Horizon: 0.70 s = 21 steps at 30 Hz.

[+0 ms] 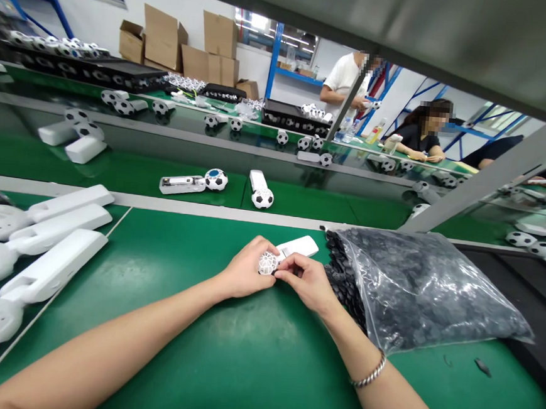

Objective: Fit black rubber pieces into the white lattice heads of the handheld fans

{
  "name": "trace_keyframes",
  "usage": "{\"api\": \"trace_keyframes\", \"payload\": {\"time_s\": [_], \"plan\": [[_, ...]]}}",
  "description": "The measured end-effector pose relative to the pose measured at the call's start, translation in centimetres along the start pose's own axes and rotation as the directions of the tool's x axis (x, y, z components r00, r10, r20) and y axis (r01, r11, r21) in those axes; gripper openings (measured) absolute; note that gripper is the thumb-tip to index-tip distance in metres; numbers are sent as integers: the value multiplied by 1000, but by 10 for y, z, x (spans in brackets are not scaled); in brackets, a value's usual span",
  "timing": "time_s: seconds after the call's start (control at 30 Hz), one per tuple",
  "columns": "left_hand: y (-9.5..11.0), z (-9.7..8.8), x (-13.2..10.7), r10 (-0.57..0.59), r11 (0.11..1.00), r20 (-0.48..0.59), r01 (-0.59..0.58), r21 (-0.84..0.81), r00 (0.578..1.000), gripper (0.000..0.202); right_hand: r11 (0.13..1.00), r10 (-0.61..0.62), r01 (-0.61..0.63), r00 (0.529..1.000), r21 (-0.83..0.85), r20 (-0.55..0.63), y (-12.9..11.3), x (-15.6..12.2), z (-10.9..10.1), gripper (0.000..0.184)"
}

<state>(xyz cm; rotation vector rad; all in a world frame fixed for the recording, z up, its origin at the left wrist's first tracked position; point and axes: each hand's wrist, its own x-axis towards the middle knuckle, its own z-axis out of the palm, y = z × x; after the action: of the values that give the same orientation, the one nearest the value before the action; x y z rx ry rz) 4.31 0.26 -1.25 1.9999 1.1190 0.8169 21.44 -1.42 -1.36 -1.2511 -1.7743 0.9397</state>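
Observation:
In the head view, my left hand is closed around the round lattice head of a white plastic housing. The flat handle of that housing points away to the upper right. At the head's right edge, the thumb and fingers of my right hand are pinched together on a small black piece, mostly hidden by the fingertips. Just right of this hand, a clear plastic bag lies on its side, full of black pieces. Loose black pieces spill from its mouth onto the green table.
Several white housings lie in a row at left. Beyond the table edge, a green conveyor carries soccer-ball-patterned devices. A slanted metal post rises at right, near a black tray. Two people work across the line.

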Motion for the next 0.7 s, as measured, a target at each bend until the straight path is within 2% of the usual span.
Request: {"api": "trace_keyframes", "payload": {"time_s": [0.13,0.23,0.33,0.37,0.43,0.5,0.57,0.63,0.7], "plan": [[2,4,-3,13,1000,-50,-14,-9,999,36,997,52,-54,998,-49,-38,-3,2,0,15],[4,0,-3,12,999,-82,-16,-42,997,37,996,-8,4,999,-92,-49,-3,1,-1,15],[-4,-20,6,-13,1000,-255,11,-9,967,39,980,-95,90,995,-175,-21,-3,-2,-4,11],[-10,-31,12,-35,999,-341,41,11,940,38,974,-103,100,995,-202,-8,-3,-3,-5,10],[-25,-61,26,-97,990,-511,136,39,854,38,964,-99,98,995,-249,7,-3,-5,-8,11],[-43,-97,43,-154,966,-662,252,54,733,39,946,-94,96,995,-308,23,-2,-6,-11,12],[-62,-133,57,-190,931,-763,361,60,618,39,902,-88,94,996,-420,34,2,-6,-16,12],[-80,-160,66,-224,889,-804,453,62,551,39,797,-95,86,995,-597,16,10,-6,-25,12],[-96,-176,69,-276,840,-804,539,64,527,41,611,-134,61,991,-789,-27,23,-7,-36,23]]}}
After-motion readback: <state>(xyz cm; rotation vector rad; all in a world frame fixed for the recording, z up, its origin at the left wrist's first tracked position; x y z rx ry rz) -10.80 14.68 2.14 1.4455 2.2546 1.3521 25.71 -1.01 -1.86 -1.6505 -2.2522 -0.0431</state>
